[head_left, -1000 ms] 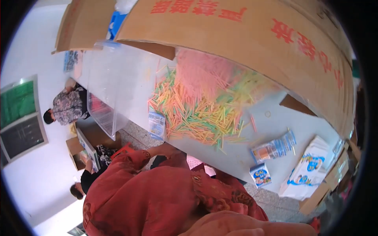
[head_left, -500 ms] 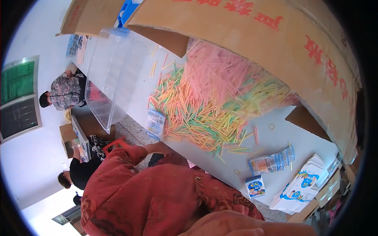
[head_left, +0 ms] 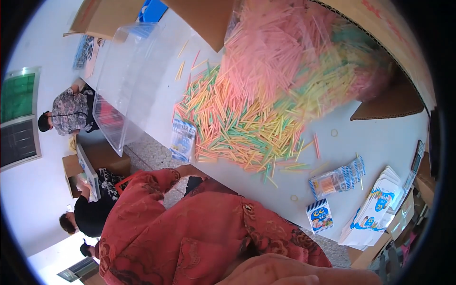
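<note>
My left hand (head_left: 192, 171) shows only as a bit of skin past the red sleeve (head_left: 154, 183), at the table's near edge; its fingers are hidden. On the right, the other red sleeve (head_left: 285, 237) runs toward the lower edge, and my right hand is out of sight. Beyond them lies a loose heap of thin straw-like sticks (head_left: 247, 128) in pink, yellow and green. A tilted cardboard box (head_left: 202, 21) opens toward the heap. Inside it, pink sticks (head_left: 270, 52) show through clear plastic. Beside my left hand sits a clear packet with blue-striped ends (head_left: 183, 137).
A clear plastic bin (head_left: 111, 114) stands at the left. Toward the right lie striped packets (head_left: 337, 178), a small blue-and-white pack (head_left: 319, 215), rubber bands (head_left: 334, 132) and white printed cartons (head_left: 373, 206). Co-workers (head_left: 71, 109) are at the far left.
The box has swung up and back, so more pink and mixed sticks show in its mouth. The whole view has shifted slightly. My left hand remains near the table edge.
</note>
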Available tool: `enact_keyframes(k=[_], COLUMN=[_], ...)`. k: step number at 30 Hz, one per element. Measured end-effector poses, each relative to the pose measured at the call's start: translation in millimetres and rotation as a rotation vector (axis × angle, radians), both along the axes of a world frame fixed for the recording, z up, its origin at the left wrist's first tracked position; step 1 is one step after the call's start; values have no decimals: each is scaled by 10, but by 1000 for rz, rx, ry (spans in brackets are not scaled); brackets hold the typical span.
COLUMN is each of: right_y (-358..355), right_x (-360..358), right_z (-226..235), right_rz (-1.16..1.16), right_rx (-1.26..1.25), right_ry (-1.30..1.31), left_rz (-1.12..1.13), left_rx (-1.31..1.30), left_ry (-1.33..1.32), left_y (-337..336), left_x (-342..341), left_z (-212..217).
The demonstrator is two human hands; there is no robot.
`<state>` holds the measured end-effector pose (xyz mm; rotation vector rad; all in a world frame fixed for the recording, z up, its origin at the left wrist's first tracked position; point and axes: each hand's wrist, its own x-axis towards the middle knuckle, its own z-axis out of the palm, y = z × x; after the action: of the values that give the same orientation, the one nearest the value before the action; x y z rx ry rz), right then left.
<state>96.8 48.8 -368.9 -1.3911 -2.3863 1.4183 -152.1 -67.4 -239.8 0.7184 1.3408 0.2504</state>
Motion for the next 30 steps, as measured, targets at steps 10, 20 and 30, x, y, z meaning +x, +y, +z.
enact_keyframes(k=[10,20,30], right_y=[-383,-758,-526], right_x=[347,364,408], right_z=[120,78,-144], right_rz=[68,104,337], right_rx=[-4,108,327], right_ry=[-53,-96,-1], left_rz=[-36,148,475], left_rx=[820,596,347], left_ry=[598,591,806], left_y=[207,-330,-2241], left_x=[354,469,-410], left_z=[345,122,135])
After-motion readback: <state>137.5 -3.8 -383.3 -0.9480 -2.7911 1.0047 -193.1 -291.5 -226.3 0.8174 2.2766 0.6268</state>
